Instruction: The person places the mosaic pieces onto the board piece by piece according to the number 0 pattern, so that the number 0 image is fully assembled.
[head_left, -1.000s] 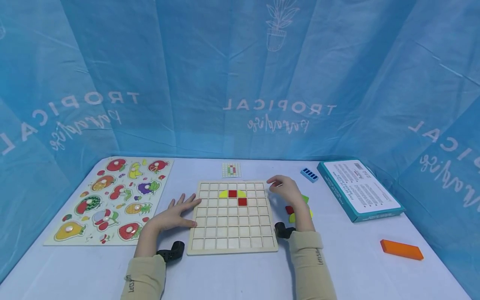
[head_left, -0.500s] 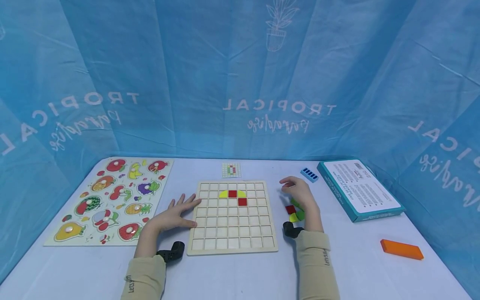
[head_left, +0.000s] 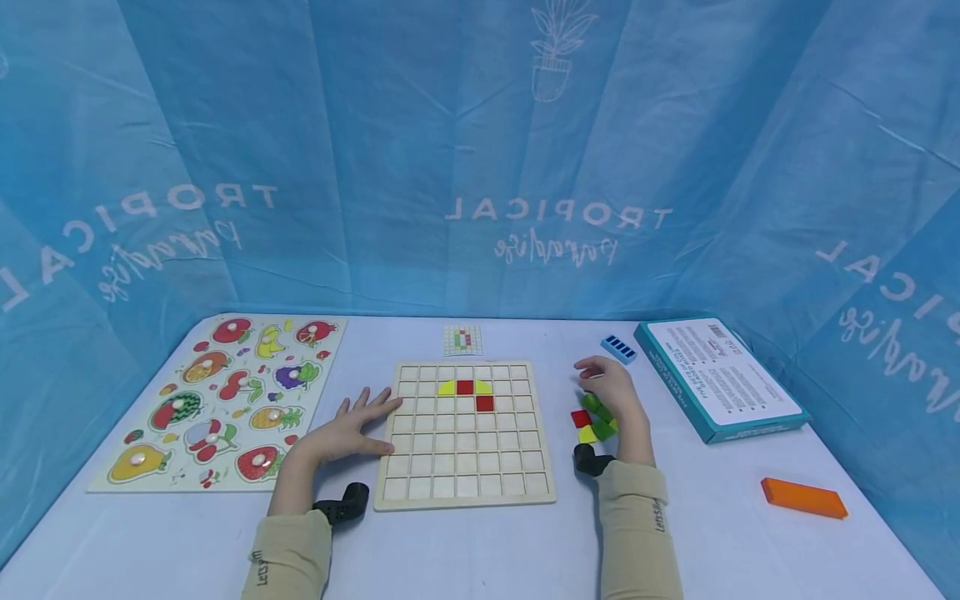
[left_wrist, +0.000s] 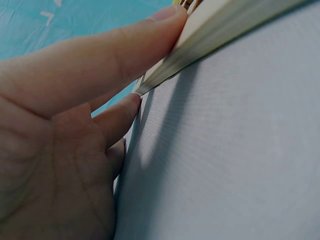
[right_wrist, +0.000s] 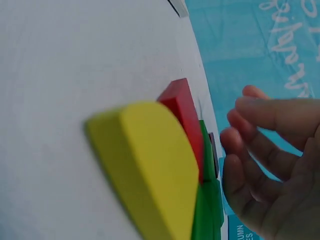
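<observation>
A wooden grid board (head_left: 465,464) lies mid-table, with two red squares (head_left: 485,404) and two yellow quarter-round pieces (head_left: 447,388) in its upper cells. My left hand (head_left: 348,429) touches the board's left edge, fingers spread; thumb and fingertips meet the rim in the left wrist view. Over a small pile right of the board hovers my right hand (head_left: 611,392), fingers loosely bent, with nothing visible between them. That pile has a red block (head_left: 581,419), a yellow block (head_left: 587,435) and several green blocks (head_left: 602,430). In the right wrist view, a yellow rounded block (right_wrist: 155,165) looms closest.
Behind the board lies a small pattern card (head_left: 463,340). A fruit puzzle board (head_left: 217,408) is at left. To the right are a small blue piece with dark bars (head_left: 618,350), a teal box (head_left: 723,379) and an orange block (head_left: 804,498). Blue cloth hangs behind.
My right hand has moved right, from the board's upper right edge to above the loose pile, uncovering more of the green blocks. My left hand has stayed in place.
</observation>
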